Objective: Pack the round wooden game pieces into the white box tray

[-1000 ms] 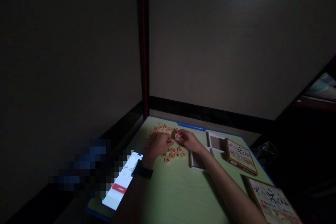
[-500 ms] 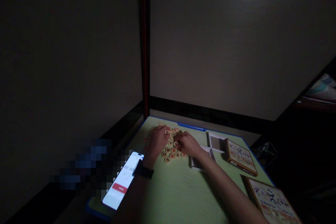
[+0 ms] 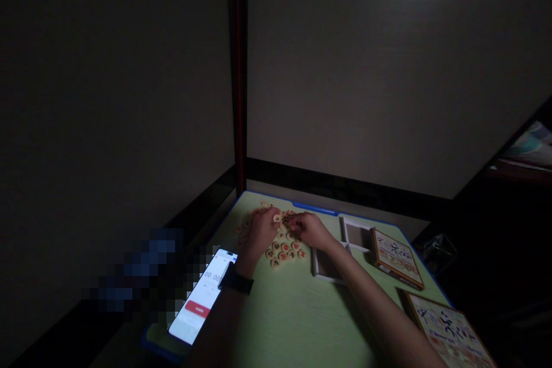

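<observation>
Round wooden Chinese chess pieces (image 3: 283, 255) with red and black characters lie in a cluster at the far end of the green table (image 3: 293, 310). My left hand (image 3: 262, 231), with a dark watch on its wrist, is closed at the cluster's left side. A chess piece (image 3: 277, 218) with a black character shows at its thumb and fingertips. From the right, my right hand (image 3: 309, 229) reaches in with fingers curled down over the pieces. Whatever its fingertips hold is hidden in shadow.
A lit phone (image 3: 196, 305) with a timer lies at the left edge. Right of the pieces are two shallow white box trays, one nearer (image 3: 330, 267) and one farther (image 3: 357, 236). Two printed Chinese chess boxes, one farther (image 3: 397, 259) and one nearer (image 3: 451, 333), lie along the right.
My right hand has shifted slightly up and away, from a black-character piece to the pieces behind it. The left hand has stayed nearly in place with the piece at its fingertips.
</observation>
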